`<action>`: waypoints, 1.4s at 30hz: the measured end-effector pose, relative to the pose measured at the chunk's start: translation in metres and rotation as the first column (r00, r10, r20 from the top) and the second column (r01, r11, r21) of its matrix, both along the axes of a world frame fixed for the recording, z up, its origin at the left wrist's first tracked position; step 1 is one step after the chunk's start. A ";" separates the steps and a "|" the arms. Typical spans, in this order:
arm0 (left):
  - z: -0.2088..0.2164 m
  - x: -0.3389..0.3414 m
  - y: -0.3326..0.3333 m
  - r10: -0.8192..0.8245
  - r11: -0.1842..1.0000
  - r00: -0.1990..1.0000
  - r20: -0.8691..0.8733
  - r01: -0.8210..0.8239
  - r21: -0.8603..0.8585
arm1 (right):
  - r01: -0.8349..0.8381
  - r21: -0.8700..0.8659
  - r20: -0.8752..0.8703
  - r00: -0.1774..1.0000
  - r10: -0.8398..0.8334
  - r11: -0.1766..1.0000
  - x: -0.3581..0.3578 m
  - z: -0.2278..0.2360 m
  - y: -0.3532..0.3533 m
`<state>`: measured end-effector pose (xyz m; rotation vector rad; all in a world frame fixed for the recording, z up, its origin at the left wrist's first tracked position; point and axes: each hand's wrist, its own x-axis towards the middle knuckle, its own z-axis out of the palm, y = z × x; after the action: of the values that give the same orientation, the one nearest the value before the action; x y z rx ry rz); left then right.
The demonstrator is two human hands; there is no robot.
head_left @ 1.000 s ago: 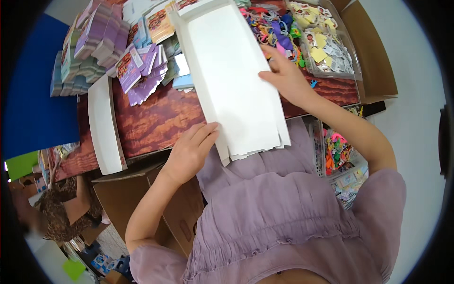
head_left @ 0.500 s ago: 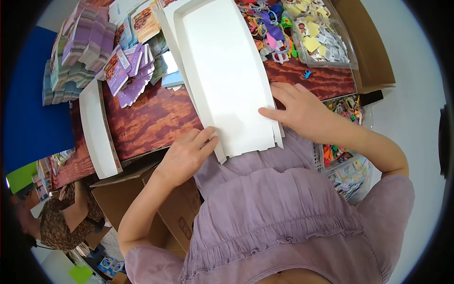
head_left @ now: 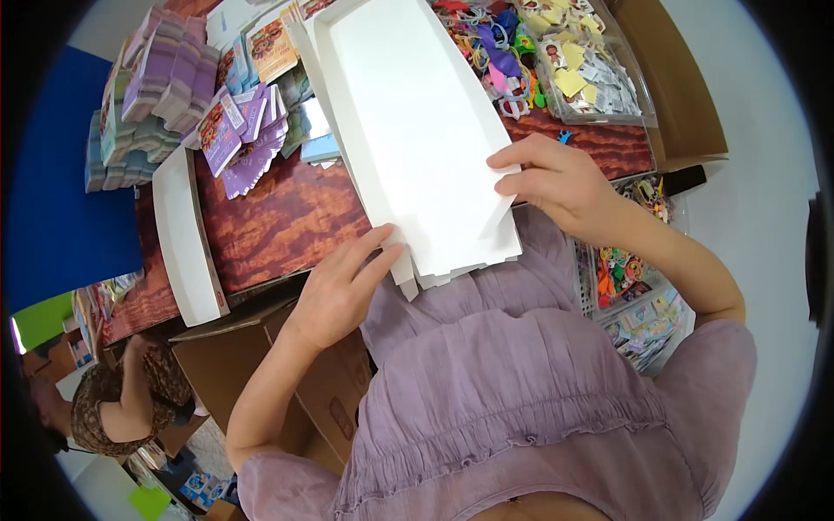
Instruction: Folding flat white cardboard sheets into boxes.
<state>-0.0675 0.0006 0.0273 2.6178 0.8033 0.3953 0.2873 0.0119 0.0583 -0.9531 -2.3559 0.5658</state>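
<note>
A long white cardboard box [head_left: 426,130] lies open-topped on the table, its near end flat and reaching past the table edge over my lap. Low side walls run along it, with loose flaps at the near corners. My left hand [head_left: 337,282] has thumb and fingers closed at the near left wall. With thumb and fingers, my right hand [head_left: 560,187] pinches the right wall, where a flap leans inward over the box floor. Behind the left side, the edge of another white card piece shows.
Stacks of printed card packs [head_left: 165,78] and fanned purple packs [head_left: 248,143] lie left. Beside them is a narrow white tray [head_left: 178,234]. Colourful small toys [head_left: 499,52] and a clear bin [head_left: 647,104] of paper pieces stand right. A brown carton [head_left: 234,373] sits below; a person works far left.
My right hand has risen slightly and now grips the right wall, whose near flap has turned inward. The box's near end has shifted a little. My left hand stays at the left corner.
</note>
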 end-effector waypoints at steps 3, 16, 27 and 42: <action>0.000 0.004 0.001 0.058 0.991 0.990 0.128 -0.072 0.109 | 0.040 -0.105 -0.185 0.981 -0.059 0.994 -0.002 0.006 0.003; -0.030 0.042 0.006 0.201 0.955 0.967 0.156 -0.229 0.187 | -0.108 0.184 0.218 0.974 0.066 0.977 -0.036 -0.051 0.002; -0.032 0.054 0.003 0.297 0.941 0.917 0.267 -0.328 0.079 | -0.156 0.140 0.395 0.914 0.090 0.978 -0.029 -0.047 -0.014; -0.035 0.050 -0.003 0.221 0.974 0.937 0.272 -0.197 -0.113 | -0.141 0.320 0.214 0.974 0.074 0.937 -0.021 -0.064 -0.007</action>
<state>-0.0175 -0.0021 -0.0073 2.3320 0.9766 0.7592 0.2660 0.0045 -0.0052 -0.7562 -2.5848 0.1026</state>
